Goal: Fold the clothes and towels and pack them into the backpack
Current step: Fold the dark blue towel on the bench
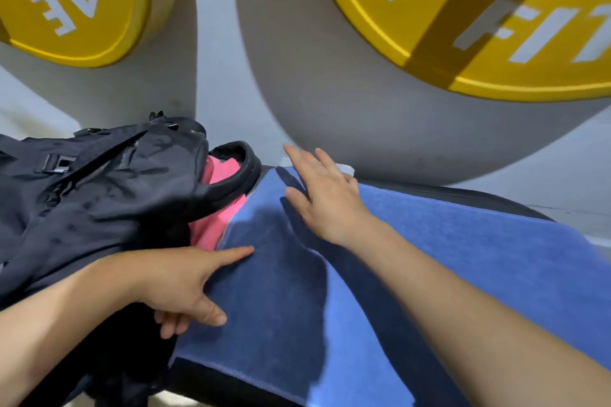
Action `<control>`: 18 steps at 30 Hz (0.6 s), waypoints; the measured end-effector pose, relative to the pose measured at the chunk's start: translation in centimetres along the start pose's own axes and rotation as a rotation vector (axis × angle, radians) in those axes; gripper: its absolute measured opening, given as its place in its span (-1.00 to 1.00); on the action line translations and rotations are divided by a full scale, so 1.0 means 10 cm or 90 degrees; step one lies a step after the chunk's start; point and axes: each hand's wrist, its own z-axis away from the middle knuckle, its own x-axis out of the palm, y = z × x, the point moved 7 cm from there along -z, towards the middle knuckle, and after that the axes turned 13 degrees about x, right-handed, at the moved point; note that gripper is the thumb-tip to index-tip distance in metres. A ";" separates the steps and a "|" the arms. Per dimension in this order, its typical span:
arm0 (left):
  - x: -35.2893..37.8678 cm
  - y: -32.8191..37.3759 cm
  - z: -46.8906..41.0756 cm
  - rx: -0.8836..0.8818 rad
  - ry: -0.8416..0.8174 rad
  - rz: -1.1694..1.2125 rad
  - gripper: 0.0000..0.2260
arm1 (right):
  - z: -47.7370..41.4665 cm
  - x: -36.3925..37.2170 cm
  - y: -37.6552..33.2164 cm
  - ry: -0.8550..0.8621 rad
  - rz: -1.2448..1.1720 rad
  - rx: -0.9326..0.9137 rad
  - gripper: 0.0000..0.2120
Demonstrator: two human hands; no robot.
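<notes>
Black backpack [99, 195] lies on its side, mouth open. Pink cloth [218, 218] sits inside the mouth, partly spilling out. Blue towel [281, 307] spread flat on dark tabletop [496, 198], just right of the backpack, touching the pink cloth. Left hand [178, 281] at the towel edge nearest the backpack: index and thumb straight on towel, other fingers curled, grip unclear. Right hand [327, 198] right of the backpack mouth, fingers spread flat on towel.

Two grey weight plates [330, 102] with yellow, white-lettered centres stand against a pale wall [213, 43].
</notes>
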 end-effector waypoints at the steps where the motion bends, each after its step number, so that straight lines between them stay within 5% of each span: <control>1: -0.01 0.12 -0.01 0.015 0.009 -0.004 -0.19 | 0.12 -0.20 0.11 -0.003 -0.040 0.029 -0.44; 5: 0.04 0.85 -0.08 0.170 0.152 -0.001 -0.67 | 0.73 -1.02 0.64 -0.040 -0.359 0.211 -0.69; 9: 0.35 1.56 -0.13 0.285 0.243 -0.133 -0.76 | 1.39 -1.62 1.23 0.037 -0.490 0.309 -0.85; 14: 1.08 2.49 -0.41 0.428 0.166 -0.409 -0.61 | 2.11 -1.91 2.27 0.152 -0.566 0.465 -0.84; 18: 1.92 3.29 -0.89 0.428 0.066 -0.616 -0.71 | 2.67 -1.86 3.09 0.198 -0.630 0.603 -0.78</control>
